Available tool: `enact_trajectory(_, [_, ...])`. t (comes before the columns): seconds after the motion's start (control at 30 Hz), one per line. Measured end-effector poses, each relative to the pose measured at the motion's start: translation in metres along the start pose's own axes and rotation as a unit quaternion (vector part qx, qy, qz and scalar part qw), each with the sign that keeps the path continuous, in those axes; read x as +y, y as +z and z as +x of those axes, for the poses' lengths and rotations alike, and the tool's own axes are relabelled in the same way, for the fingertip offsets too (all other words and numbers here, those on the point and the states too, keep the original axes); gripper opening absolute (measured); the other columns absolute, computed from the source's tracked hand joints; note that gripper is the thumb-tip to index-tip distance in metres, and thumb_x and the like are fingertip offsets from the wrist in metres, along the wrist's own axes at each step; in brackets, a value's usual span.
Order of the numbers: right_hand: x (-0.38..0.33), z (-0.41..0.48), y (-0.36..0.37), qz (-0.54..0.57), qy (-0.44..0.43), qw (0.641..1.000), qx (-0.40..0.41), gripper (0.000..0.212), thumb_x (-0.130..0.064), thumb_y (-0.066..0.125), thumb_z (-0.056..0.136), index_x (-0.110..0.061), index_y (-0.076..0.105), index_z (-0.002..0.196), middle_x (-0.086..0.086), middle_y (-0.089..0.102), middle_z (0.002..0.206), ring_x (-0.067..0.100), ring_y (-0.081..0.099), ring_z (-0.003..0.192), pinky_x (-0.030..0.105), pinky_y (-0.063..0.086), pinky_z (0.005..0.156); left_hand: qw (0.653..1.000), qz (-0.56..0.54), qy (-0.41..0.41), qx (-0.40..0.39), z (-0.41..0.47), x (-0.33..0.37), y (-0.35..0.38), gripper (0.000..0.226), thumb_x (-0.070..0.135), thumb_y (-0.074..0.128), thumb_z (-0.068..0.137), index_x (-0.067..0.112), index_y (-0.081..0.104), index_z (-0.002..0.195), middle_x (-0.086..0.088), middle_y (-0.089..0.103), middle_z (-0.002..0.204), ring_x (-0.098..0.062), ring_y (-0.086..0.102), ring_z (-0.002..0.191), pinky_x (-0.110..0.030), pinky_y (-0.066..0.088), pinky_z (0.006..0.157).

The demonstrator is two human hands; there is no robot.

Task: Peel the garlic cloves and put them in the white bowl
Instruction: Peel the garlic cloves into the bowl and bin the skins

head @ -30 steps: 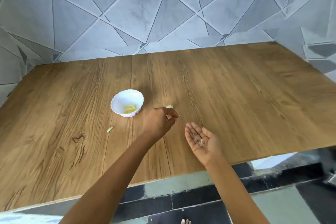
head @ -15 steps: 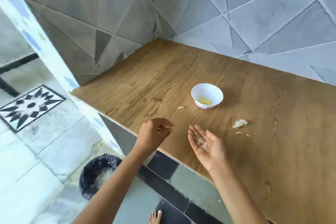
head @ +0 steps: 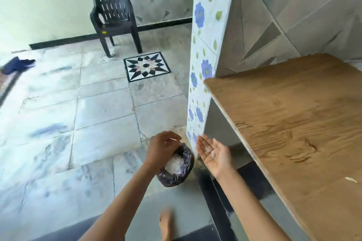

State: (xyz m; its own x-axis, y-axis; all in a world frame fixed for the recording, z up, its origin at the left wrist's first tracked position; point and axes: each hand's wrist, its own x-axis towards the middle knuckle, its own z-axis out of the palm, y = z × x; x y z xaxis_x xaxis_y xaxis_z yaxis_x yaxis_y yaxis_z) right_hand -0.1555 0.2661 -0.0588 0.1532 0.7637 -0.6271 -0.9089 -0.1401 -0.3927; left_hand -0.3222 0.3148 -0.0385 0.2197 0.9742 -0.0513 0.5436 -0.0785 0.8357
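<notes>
A garlic skin sliver (head: 175,139) is pinched by the left hand (head: 161,148) over the bin (head: 172,179); at 3 o'clock, flakes (head: 210,151) are carried on the flat, relaxed right hand (head: 215,154).

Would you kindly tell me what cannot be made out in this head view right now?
Head view:
- white bowl: nowhere in frame.
- pale sliver pinched by the left hand: too small, blurred; skin or clove unclear.
- flecks on the right hand: too small to identify.
- bin contents: partly hidden by the left hand.
</notes>
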Motion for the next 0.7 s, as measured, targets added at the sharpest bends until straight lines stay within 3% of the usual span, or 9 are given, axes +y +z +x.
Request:
enact_trajectory(0.13, [0.029, 0.086, 0.021, -0.001, 0.027, 0.999, 0.017, 0.031, -0.012, 0.034, 0.101, 0.006, 0.059, 0.102, 0.017, 0.072, 0.085, 0.024, 0.071, 0.074, 0.033, 0.057, 0.073, 0.999, 0.018, -0.041, -0.018, 0.067, -0.061, -0.007, 0.011, 0.01, 0.07, 0.079, 0.019, 0.074, 0.081, 0.007, 0.071, 0.08, -0.006, 0.063, 0.072, -0.024, 0.053, 0.074])
enact_trajectory(0.27, [0.051, 0.171, 0.018, -0.017, 0.042, 0.997, 0.065, 0.033, -0.012, 0.032, 0.101, 0.005, 0.059, 0.098, 0.014, 0.072, 0.078, 0.021, 0.071, 0.068, 0.029, 0.059, 0.063, 0.994, 0.014, -0.102, -0.048, 0.121, -0.124, 0.011, 0.012, 0.009, 0.07, 0.08, 0.02, 0.073, 0.083, 0.005, 0.072, 0.083, -0.003, 0.061, 0.071, -0.008, 0.045, 0.065])
enact_trajectory(0.37, [0.072, 0.236, -0.001, -0.038, 0.061, 0.991, 0.109, 0.03, -0.011, 0.034, 0.101, 0.005, 0.059, 0.096, 0.013, 0.072, 0.076, 0.02, 0.071, 0.065, 0.027, 0.059, 0.062, 0.988, 0.007, -0.141, -0.07, 0.152, -0.179, 0.039, 0.016, 0.01, 0.069, 0.081, 0.026, 0.069, 0.079, 0.006, 0.072, 0.085, -0.008, 0.064, 0.077, -0.02, 0.05, 0.07])
enact_trajectory(0.47, [0.096, 0.306, -0.034, -0.077, 0.079, 0.985, 0.136, 0.031, -0.012, 0.033, 0.101, 0.003, 0.059, 0.097, 0.011, 0.073, 0.076, 0.018, 0.071, 0.068, 0.026, 0.057, 0.066, 0.981, 0.011, -0.17, -0.088, 0.176, -0.241, 0.08, 0.011, 0.011, 0.067, 0.084, 0.021, 0.072, 0.085, 0.009, 0.067, 0.081, -0.006, 0.06, 0.076, -0.018, 0.043, 0.069])
enact_trajectory(0.57, [0.119, 0.36, -0.069, -0.117, 0.087, 0.978, 0.149, 0.032, -0.015, 0.03, 0.103, 0.002, 0.057, 0.106, 0.012, 0.069, 0.092, 0.02, 0.064, 0.089, 0.027, 0.053, 0.082, 0.976, -0.003, -0.196, -0.094, 0.191, -0.301, 0.121, 0.01, 0.009, 0.065, 0.086, 0.017, 0.072, 0.088, 0.007, 0.066, 0.082, -0.006, 0.057, 0.074, -0.019, 0.044, 0.069])
enact_trajectory(0.7, [0.152, 0.419, -0.114, -0.173, 0.099, 0.968, 0.155, 0.042, -0.023, 0.029, 0.104, 0.003, 0.043, 0.135, 0.016, 0.052, 0.133, 0.025, 0.046, 0.127, 0.032, 0.036, 0.108, 0.965, -0.029, -0.24, -0.103, 0.202, -0.373, 0.175, 0.012, 0.009, 0.062, 0.088, 0.017, 0.071, 0.088, 0.009, 0.063, 0.076, 0.0, 0.051, 0.061, -0.005, 0.037, 0.052])
